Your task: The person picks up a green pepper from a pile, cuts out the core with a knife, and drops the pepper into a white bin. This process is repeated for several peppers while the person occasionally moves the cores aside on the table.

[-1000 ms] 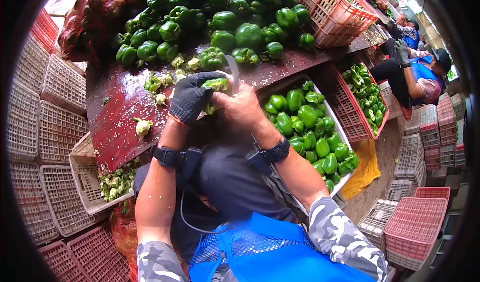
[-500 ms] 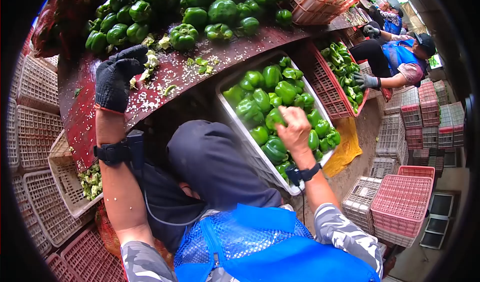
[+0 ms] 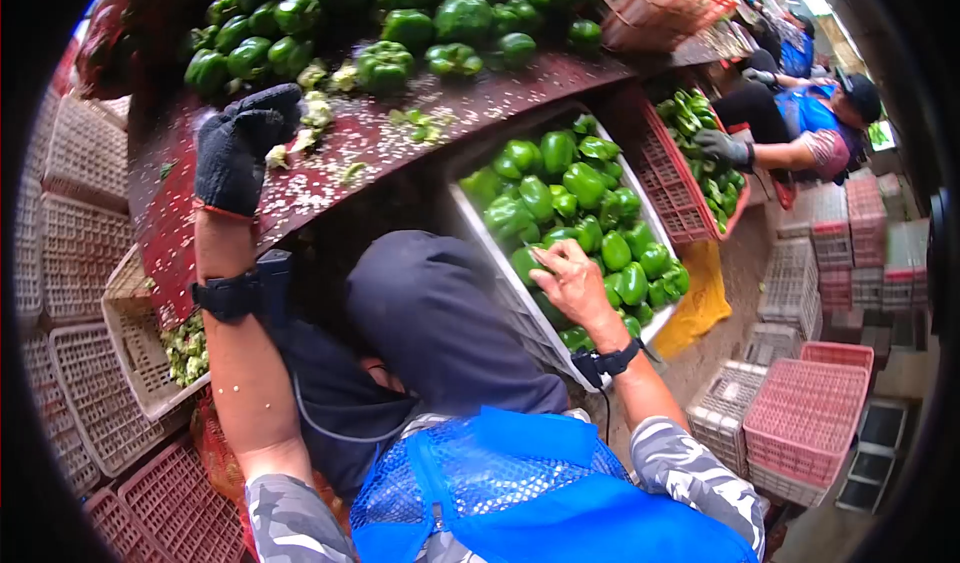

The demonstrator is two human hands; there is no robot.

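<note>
My left hand (image 3: pixel 240 153), in a dark glove, rests closed over the red table (image 3: pixel 400 158). Whatever its curled fingers hold is hidden. Pale pepper cores (image 3: pixel 315 113) lie beside its fingertips, with white seeds scattered around. My bare right hand (image 3: pixel 575 285) is over the white crate (image 3: pixel 482 228) of green bell peppers (image 3: pixel 585 183). Its fingers are bent and closed on a green bell pepper (image 3: pixel 525 263) by the crate's near left side; the hand covers part of it.
Whole peppers (image 3: pixel 408 29) are heaped at the back of the table. A red crate (image 3: pixel 672 188) of peppers stands right of mine, where a co-worker (image 3: pixel 810 118) in a blue vest sits. Stacked crates (image 3: pixel 85 253) line the left; pink crates (image 3: pixel 805 403) stand at right.
My right hand has moved left and slightly toward me across the peppers in the crate. My left hand has kept its pose. The view has shifted slightly, and the co-worker's hand has moved over their peppers.
</note>
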